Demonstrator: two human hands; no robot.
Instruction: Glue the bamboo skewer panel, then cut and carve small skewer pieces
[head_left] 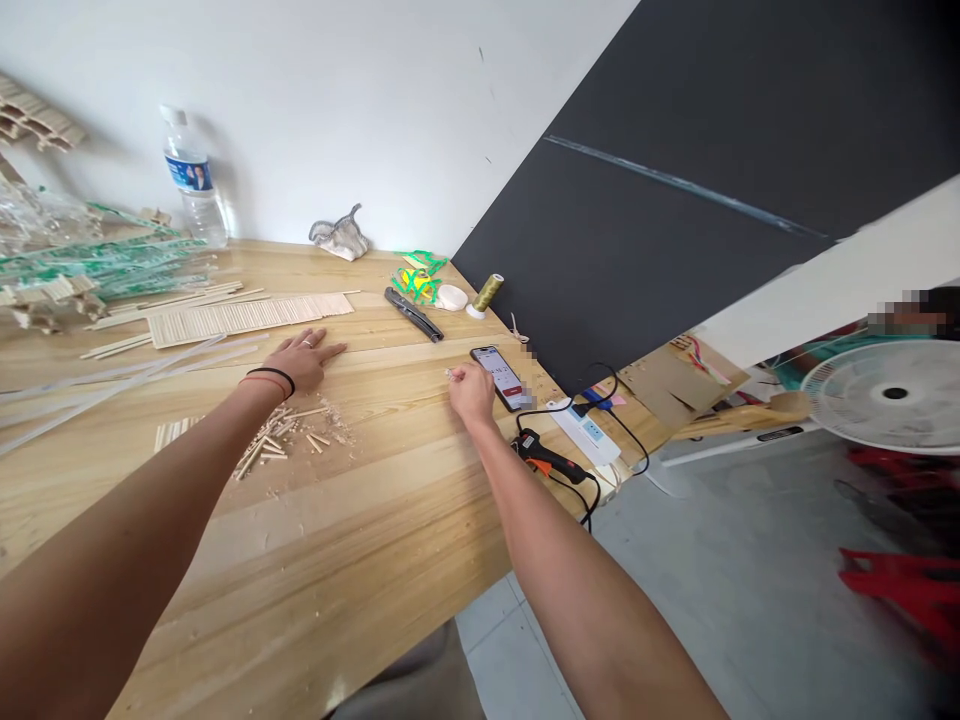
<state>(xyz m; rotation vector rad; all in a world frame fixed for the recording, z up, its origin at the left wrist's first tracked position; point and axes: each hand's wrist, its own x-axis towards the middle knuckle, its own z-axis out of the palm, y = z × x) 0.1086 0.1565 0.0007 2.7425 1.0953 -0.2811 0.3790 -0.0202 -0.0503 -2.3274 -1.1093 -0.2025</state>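
My left hand (304,360) rests on the wooden table with its fingers spread, holding nothing. Just beyond it lies a strip of short wooden sticks (247,318) set side by side. A loose heap of cut stick pieces (274,440) and wood shavings lies below that wrist. My right hand (472,393) is closed beside a phone (501,380) with a lit screen. A small pale bit shows at its fingertips, too small to name. A black utility knife (414,314) lies on the table beyond both hands.
A glue gun (551,455) and a white power strip (585,430) with cables lie along the right edge. Farther back are a thread spool (487,293), green and yellow tape (418,283) and a crumpled cloth (340,235). A water bottle (193,180) stands left. A fan (892,395) is beyond the table.
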